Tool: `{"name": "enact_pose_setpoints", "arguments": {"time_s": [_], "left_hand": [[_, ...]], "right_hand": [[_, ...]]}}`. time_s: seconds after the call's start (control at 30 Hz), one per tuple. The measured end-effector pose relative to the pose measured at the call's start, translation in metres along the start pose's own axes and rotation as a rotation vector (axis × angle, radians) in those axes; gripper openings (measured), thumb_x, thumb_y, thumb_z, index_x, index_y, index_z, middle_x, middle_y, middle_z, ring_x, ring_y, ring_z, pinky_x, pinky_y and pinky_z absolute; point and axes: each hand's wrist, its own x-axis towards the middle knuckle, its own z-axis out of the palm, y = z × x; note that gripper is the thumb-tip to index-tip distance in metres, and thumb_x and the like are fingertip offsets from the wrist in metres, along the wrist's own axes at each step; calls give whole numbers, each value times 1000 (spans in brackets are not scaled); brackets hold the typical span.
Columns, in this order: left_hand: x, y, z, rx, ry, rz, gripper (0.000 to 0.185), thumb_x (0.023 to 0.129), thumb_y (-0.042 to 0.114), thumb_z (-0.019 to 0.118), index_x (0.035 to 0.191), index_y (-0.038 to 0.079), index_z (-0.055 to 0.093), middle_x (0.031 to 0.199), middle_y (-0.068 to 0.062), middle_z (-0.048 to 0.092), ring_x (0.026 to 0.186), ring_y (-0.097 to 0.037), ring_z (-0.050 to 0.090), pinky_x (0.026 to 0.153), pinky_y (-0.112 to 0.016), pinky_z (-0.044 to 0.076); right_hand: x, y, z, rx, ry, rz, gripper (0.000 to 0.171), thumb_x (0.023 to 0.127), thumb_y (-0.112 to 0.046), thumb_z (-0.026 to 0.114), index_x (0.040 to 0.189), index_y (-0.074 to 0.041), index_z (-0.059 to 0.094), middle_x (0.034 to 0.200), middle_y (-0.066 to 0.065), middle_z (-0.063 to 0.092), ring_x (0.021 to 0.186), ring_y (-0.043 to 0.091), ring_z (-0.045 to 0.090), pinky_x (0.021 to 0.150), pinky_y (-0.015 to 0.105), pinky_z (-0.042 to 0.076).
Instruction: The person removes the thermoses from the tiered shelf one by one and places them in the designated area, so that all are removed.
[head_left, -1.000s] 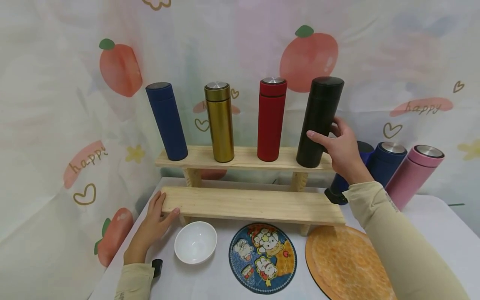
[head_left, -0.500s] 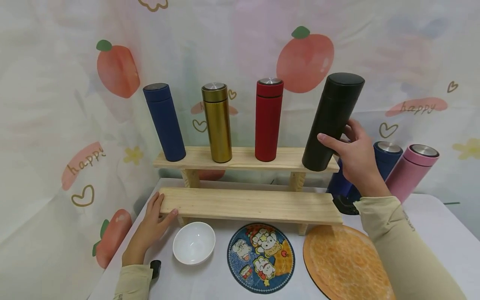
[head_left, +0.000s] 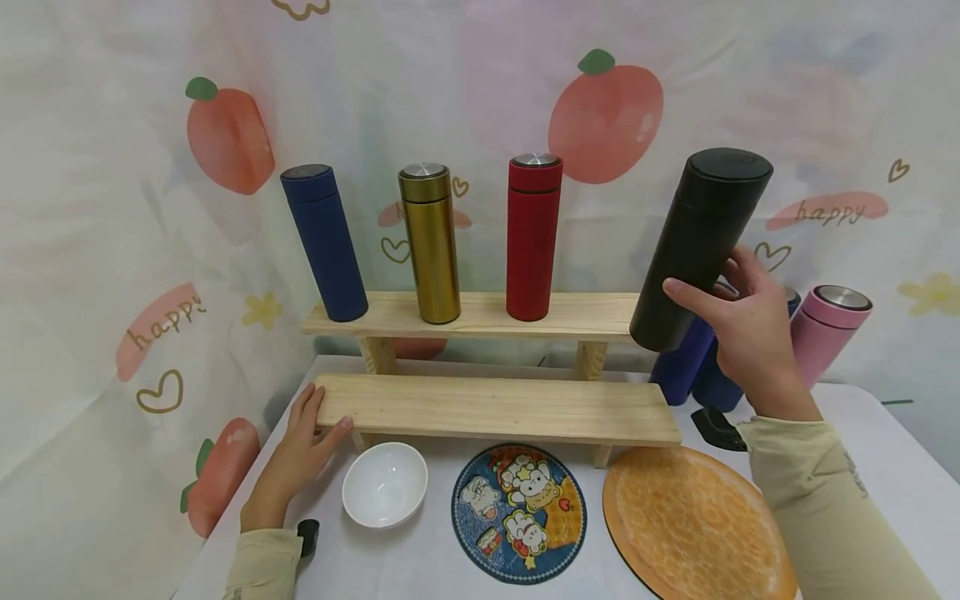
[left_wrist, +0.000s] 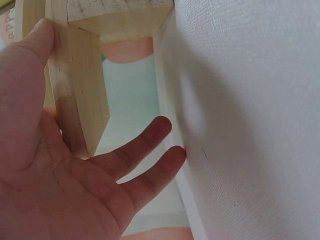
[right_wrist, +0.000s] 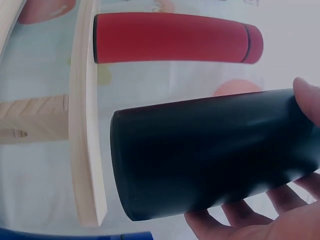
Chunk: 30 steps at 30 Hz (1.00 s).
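The right hand (head_left: 753,333) is wrapping its fingers and thumb around the lower half of the black flask (head_left: 699,247), which is tilting in the air just off the right end of the upper shelf (head_left: 480,315), clear of the wood. It is looking rigid and smooth, probably metal with a matte coat, so likely a little slippery; gripping around the middle of the barrel seems safest, below the lid. The left hand (head_left: 296,454) is lying with fingers spread and relaxed against the left end of the lower shelf (head_left: 495,408), steadying it beside the white bowl (head_left: 386,485)
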Motion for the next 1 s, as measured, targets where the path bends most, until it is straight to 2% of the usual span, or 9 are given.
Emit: {"name": "enact_pose_setpoints", "arguments": {"time_s": [0.17,0.37,0.57,0.63,0.67,0.77,0.83,0.9,1.0], "left_hand": [[1,-2,0,-7,12,17,97,107,56,58,170,-2,10,176,-21,-3,158,-55,12,120,-72,22],[1,-2,-1,-9,-2,-7,98,107,58,57,171,1,8,177,-19,-5,159,-54,12,121,-71,22],[1,-2,0,-12,-10,-23,99,107,60,57,171,3,8,177,-18,-6,159,-54,11,121,-70,22],[1,-2,0,-12,-8,-21,99,107,59,57,171,2,8,177,-19,-6,159,-54,11,121,-70,22],[0,-2,0,-13,-7,-20,99,107,59,57,171,2,8,177,-19,-6,159,-54,11,121,-70,22],[0,-1,0,-12,-8,-20,98,107,58,57,171,2,8,177,-19,-6,158,-54,12,121,-70,22],[0,-1,0,-8,-9,-22,98,107,58,57,171,2,8,177,-19,-6,158,-54,12,121,-70,22],[0,-1,0,0,-12,-28,99,107,60,56,171,2,8,177,-19,-6,159,-54,12,121,-71,22],[0,1,-1,11,-18,-39,100,106,62,56,171,3,7,177,-18,-7,159,-53,12,121,-71,22]], "right_hand": [[-5,3,-10,1,38,7,75,94,-9,84,159,-28,53,159,10,50,138,28,52,128,50,24],[-15,7,-24,-57,108,76,76,96,-15,84,161,-33,49,163,5,47,147,31,43,129,54,16],[-23,15,-34,-55,123,95,75,97,-14,81,161,-33,48,163,7,46,149,31,42,128,56,16],[-26,19,-37,-50,125,93,75,97,-12,81,162,-32,48,163,8,45,146,30,44,126,46,25],[-26,21,-38,-38,127,89,76,97,-11,82,162,-32,49,162,9,45,144,30,44,122,41,35],[-30,29,-42,-6,130,88,76,96,-9,82,162,-29,49,162,9,44,142,29,45,96,24,55],[-31,36,-45,27,131,87,76,96,-7,81,162,-27,48,163,10,43,144,29,44,84,16,56],[-34,42,-48,64,125,95,76,97,-5,80,162,-26,47,164,10,41,147,29,43,89,17,55],[-36,52,-51,72,123,115,77,98,-4,79,164,-26,45,166,11,38,151,29,39,113,27,40]]}}
